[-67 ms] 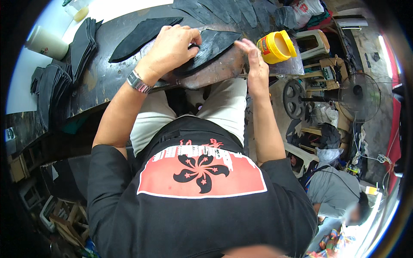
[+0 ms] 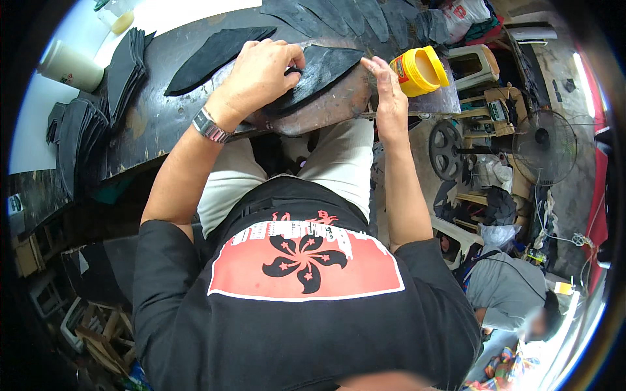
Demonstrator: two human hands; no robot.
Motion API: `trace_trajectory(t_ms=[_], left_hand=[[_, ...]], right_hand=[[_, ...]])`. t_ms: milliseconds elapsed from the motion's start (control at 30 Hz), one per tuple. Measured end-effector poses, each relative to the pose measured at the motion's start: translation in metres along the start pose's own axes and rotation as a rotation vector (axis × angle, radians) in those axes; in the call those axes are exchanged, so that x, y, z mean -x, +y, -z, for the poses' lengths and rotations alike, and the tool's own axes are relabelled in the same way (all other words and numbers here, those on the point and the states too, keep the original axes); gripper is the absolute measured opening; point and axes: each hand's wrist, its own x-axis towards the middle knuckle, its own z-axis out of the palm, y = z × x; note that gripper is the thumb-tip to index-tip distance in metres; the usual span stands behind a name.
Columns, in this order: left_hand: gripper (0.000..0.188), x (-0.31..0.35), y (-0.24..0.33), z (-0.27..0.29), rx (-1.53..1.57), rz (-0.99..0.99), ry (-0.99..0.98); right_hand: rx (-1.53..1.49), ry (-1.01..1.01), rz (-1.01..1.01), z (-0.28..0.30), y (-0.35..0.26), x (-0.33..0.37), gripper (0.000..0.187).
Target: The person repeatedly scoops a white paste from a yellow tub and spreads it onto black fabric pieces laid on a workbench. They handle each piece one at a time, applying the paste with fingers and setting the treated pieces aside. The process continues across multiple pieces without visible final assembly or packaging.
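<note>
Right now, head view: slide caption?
Left hand curled over a shiny black piece, right hand open beside a yellow jar.

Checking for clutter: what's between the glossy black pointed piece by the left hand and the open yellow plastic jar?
In the head view, the person's bare right hand is between the glossy black piece and the yellow jar.

Glare whitens the upper left, the nearest black piece (image 2: 321, 68) shines, warped edges seem soft.
</note>
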Motion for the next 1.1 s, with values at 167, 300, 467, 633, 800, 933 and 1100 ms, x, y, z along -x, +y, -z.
trace_trajectory(t_ms=[167, 300, 467, 633, 800, 933, 1100], left_hand=[[0.020, -0.006, 0.003, -0.003, -0.028, 0.051, 0.046], [0.033, -0.003, 0.005, -0.005, 0.013, 0.071, 0.094], [0.046, -0.007, 0.001, -0.009, 0.173, 0.171, 0.075], [0.045, -0.008, -0.006, -0.008, 0.246, 0.239, 0.003], [0.043, -0.006, -0.007, -0.011, 0.225, 0.211, 0.039], [0.040, -0.007, -0.009, -0.013, 0.227, 0.174, 0.075], [0.041, -0.013, -0.012, -0.014, 0.241, 0.204, 0.018]], right_hand=[[0.269, -0.002, 0.085, -0.011, 0.026, -0.026, 0.060], [0.715, -0.093, 0.091, -0.028, 0.032, -0.020, 0.076], [0.955, -0.117, 0.180, -0.033, 0.027, -0.016, 0.090], [1.076, -0.179, 0.215, -0.035, 0.017, -0.017, 0.095], [1.097, -0.223, 0.199, -0.043, 0.010, -0.020, 0.097], [0.967, -0.234, 0.238, -0.040, 0.011, -0.024, 0.096], [0.923, -0.286, 0.266, -0.030, 0.020, -0.029, 0.084]])
